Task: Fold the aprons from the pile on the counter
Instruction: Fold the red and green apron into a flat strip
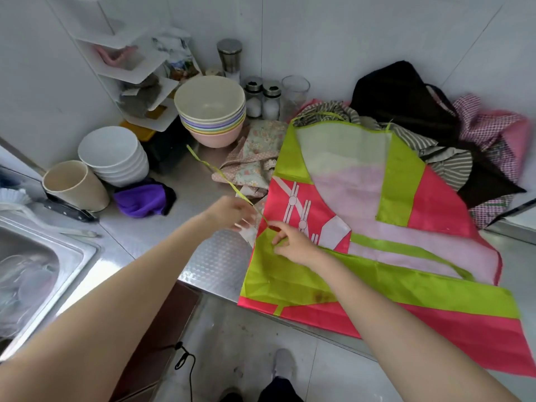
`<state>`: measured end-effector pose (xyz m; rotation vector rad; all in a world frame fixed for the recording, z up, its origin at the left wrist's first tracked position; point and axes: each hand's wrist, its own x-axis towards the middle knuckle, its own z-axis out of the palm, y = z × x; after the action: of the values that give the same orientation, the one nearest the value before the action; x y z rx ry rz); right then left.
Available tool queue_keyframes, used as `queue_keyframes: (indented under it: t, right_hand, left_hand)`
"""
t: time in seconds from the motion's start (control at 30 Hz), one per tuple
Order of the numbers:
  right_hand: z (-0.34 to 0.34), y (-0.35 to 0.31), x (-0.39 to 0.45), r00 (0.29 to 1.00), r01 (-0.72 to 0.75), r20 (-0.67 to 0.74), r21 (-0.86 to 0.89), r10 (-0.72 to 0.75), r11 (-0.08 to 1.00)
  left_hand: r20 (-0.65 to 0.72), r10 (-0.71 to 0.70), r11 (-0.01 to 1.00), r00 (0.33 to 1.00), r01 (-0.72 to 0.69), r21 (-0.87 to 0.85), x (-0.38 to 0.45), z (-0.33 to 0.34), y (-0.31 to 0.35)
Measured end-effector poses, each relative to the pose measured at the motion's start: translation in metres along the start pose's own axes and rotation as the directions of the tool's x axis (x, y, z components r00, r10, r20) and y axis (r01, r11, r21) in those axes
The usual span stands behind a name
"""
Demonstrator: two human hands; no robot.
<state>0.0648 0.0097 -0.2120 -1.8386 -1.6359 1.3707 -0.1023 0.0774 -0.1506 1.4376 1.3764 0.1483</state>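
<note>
A pink and lime-green apron (406,216) lies spread flat on the steel counter (162,227), its lower part hanging over the front edge. Its thin green tie string (214,169) runs up and to the left from the apron's left side. My left hand (232,213) holds this string, blurred by motion. My right hand (293,242) pinches the apron's left edge where the string starts. Behind the apron, at the back right, lies the pile of other aprons (452,134): black, striped, checked. A floral apron (255,158) is crumpled to the left of it.
A stack of pastel bowls (211,111), a stack of white bowls (116,155), a beige cup (72,184), a purple cloth (142,198) and a knife (69,210) crowd the counter's left. Spice jars (261,100) stand at the wall. A sink (32,268) is at left.
</note>
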Motion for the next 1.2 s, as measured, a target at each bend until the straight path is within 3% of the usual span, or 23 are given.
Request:
queue_keyframes:
  t: [0.03,0.07,0.13,0.23,0.33,0.53,0.63,0.73,0.8,0.9,1.03,1.2]
  right_hand:
    - [-0.004,0.003,-0.002,0.994,0.006,-0.11,0.014,-0.004,1.0]
    - [-0.01,0.006,-0.004,0.973,0.002,-0.231,-0.08,-0.021,0.997]
    - [-0.029,0.016,-0.015,0.939,-0.075,-0.333,-0.442,-0.086,0.894]
    - [-0.054,0.035,-0.037,0.976,-0.218,-0.163,-0.674,0.146,0.706]
    - [-0.056,0.048,-0.054,0.971,-0.212,-0.068,-0.682,0.228,0.7]
    - [-0.05,0.045,-0.074,0.98,-0.162,-0.034,-0.703,0.194,0.693]
    - [-0.086,0.039,-0.061,0.963,-0.242,-0.257,-0.701,0.079,0.67]
    - [-0.126,0.044,-0.037,0.889,-0.424,-0.44,-0.688,0.126,0.589]
    - [-0.144,0.05,-0.025,0.852,-0.52,-0.454,-0.677,0.261,0.521]
    - [-0.158,0.057,-0.015,0.833,-0.553,-0.439,-0.672,0.337,0.492]
    - [-0.17,0.058,-0.013,0.849,-0.527,-0.47,-0.711,0.243,0.467]
    - [-0.191,0.042,-0.036,0.912,-0.353,-0.411,-0.786,-0.001,0.508]
  left_hand:
    - [0.08,0.06,0.986,0.995,-0.071,0.151,0.001,0.011,0.003]
    - [0.137,0.123,0.941,0.983,-0.159,0.298,0.005,0.023,0.006]
    - [0.212,0.221,0.775,0.952,-0.304,0.554,0.013,0.044,0.014]
    - [0.295,0.232,0.559,0.927,-0.375,0.74,0.025,0.068,0.027]
    - [0.36,0.112,0.375,0.926,-0.374,0.848,0.031,0.084,0.035]
    - [0.452,-0.059,0.386,0.89,-0.397,0.833,0.035,0.085,0.035]
    - [0.464,-0.122,0.443,0.877,-0.37,0.816,0.048,0.081,0.044]
    - [0.399,0.039,0.464,0.916,-0.371,0.804,0.061,0.084,0.065]
    - [0.31,0.211,0.449,0.927,-0.373,0.812,0.067,0.091,0.078]
    - [0.266,0.301,0.492,0.916,-0.388,0.779,0.077,0.102,0.096]
    - [0.274,0.343,0.432,0.899,-0.41,0.804,0.086,0.117,0.122]
    - [0.197,0.495,0.306,0.846,-0.382,0.872,0.088,0.141,0.155]
